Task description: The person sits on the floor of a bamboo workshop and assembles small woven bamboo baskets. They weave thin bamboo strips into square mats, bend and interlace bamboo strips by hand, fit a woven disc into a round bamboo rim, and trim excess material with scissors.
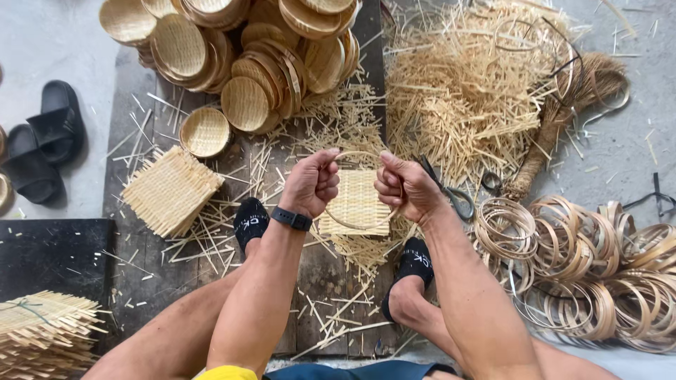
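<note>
- Heaps of cut bamboo strips (458, 91) spread beyond the right hand.
- Stacked shallow woven baskets (246, 49), empty as far as shown, lie beyond the left hand.
- Bamboo hoops (591, 267) pile up right of the right hand.
- Scissors (451, 193) lie just beside the right hand.
- Left hand (310, 184) and right hand (407, 186), both fisted, pinch a thin bamboo ring (355, 226) over a square woven mat (358, 200) between them.

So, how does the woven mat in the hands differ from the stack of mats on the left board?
The held woven mat is single, gripped with a thin hoop by the left hand and right hand. The stack of mats is several layers thick, lies untouched and has no hoop. Both are square, pale woven strips with loose ends.
</note>
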### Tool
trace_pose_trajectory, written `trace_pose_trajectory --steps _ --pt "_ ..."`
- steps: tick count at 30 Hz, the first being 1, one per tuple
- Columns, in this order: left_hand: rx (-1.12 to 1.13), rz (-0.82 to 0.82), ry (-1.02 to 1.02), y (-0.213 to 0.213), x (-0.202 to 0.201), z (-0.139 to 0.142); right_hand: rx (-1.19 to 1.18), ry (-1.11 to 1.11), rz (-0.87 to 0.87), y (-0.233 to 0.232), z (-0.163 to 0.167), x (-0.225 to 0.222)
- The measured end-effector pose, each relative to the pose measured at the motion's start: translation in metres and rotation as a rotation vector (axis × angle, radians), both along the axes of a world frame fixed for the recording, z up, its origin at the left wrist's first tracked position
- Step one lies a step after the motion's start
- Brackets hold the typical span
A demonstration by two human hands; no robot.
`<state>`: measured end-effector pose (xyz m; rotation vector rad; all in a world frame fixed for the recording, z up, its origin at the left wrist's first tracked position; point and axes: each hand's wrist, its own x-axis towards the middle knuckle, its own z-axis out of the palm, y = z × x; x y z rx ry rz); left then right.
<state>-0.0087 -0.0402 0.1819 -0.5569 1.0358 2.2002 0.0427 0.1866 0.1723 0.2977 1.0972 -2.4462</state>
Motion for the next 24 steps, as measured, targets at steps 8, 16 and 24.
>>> trace_pose_trajectory --steps 8,16,24 --pt "-0.42 0.158 0.052 0.003 0.022 -0.083 0.921 -0.122 -0.136 0.006 -0.064 0.019" --pt "-1.257 -0.195 0.374 -0.001 0.029 -0.148 1.46 -0.039 -0.101 -0.013 -0.152 0.025" --pt "-1.279 -0.234 0.276 -0.002 0.028 -0.133 1.448 -0.212 -0.081 -0.016 -0.16 0.03"
